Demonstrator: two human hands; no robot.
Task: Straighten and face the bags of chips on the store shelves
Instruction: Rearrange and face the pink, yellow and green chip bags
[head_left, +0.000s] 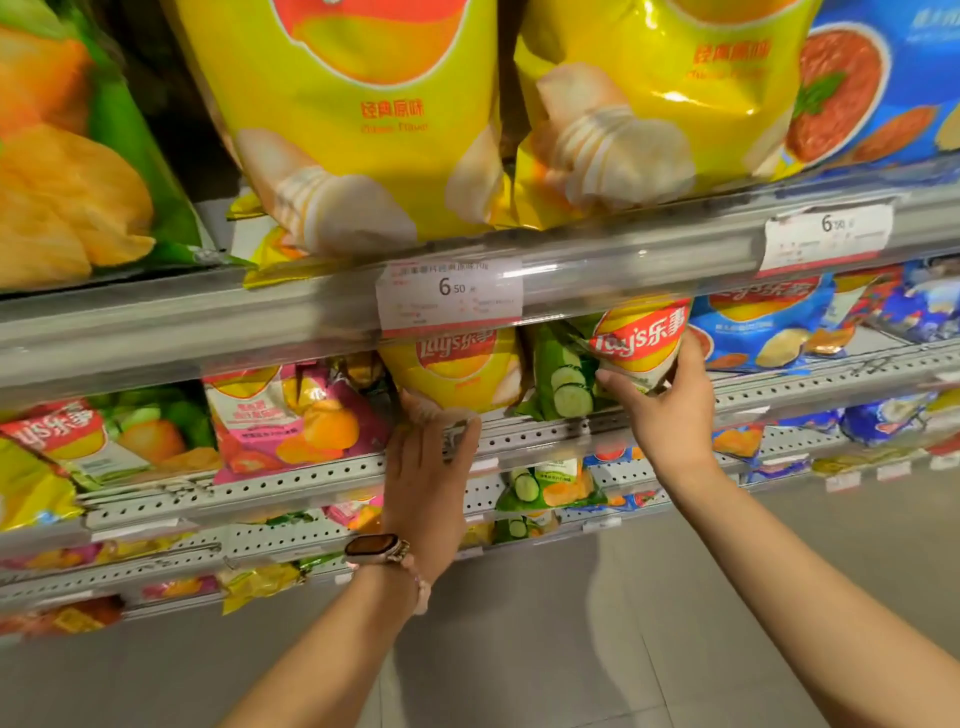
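On the second shelf stands a small yellow chip bag (457, 371), upright just under the price rail. My left hand (431, 467) reaches up to its bottom edge, fingers straight and touching it. To its right a green cucumber-flavour bag (563, 374) leans on the shelf. My right hand (670, 400) grips the lower end of another small bag (641, 338), red logo facing out, held tilted in front of the cucumber bag. Its top is hidden behind the rail.
Big yellow bags (358, 130) fill the top shelf above a clear price rail (452, 293) with a 6.50 tag. Pink bags (296, 415) sit left, blue bags (763, 332) right. Perforated shelf edges (291, 478) step down below; grey floor lies under my arms.
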